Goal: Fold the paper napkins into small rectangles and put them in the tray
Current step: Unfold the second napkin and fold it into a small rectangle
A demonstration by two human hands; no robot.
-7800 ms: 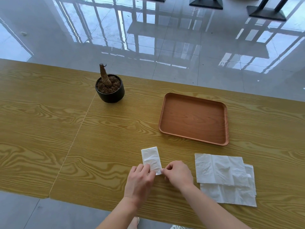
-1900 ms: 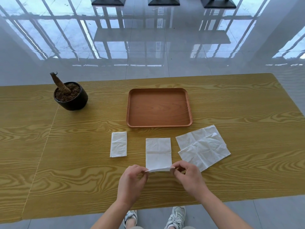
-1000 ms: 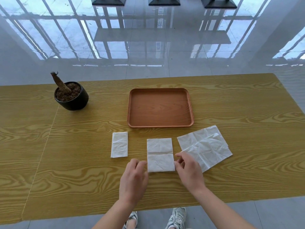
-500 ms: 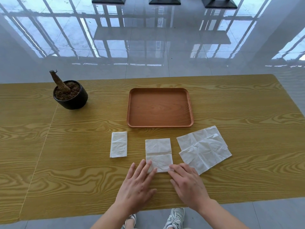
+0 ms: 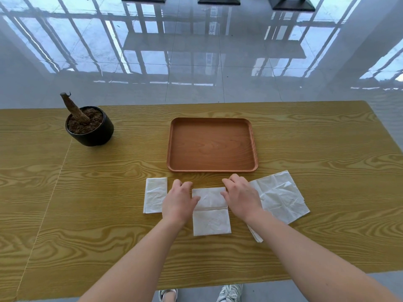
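Observation:
A white half-folded napkin (image 5: 211, 219) lies lengthwise in front of me on the wooden table (image 5: 316, 192), with a crease across its middle. My left hand (image 5: 179, 200) holds its far left corner, fingers curled and thumb on the paper. At the far right corner, my right hand (image 5: 241, 197) grips it the same way. One small folded napkin (image 5: 154, 195) lies just to the left. To the right sits a loose pile of unfolded napkins (image 5: 282, 198), partly under my right wrist. The brown tray (image 5: 212, 144) beyond my hands holds nothing.
A black pot (image 5: 91, 129) of soil with a bare stump stands at the back left. The table's far and right edges drop to a glossy tiled floor. My shoes show under the near edge.
Both hands have moved from the napkin's near end up to its far corners. The napkin lies flat again, and the folded napkin and the pile stay put.

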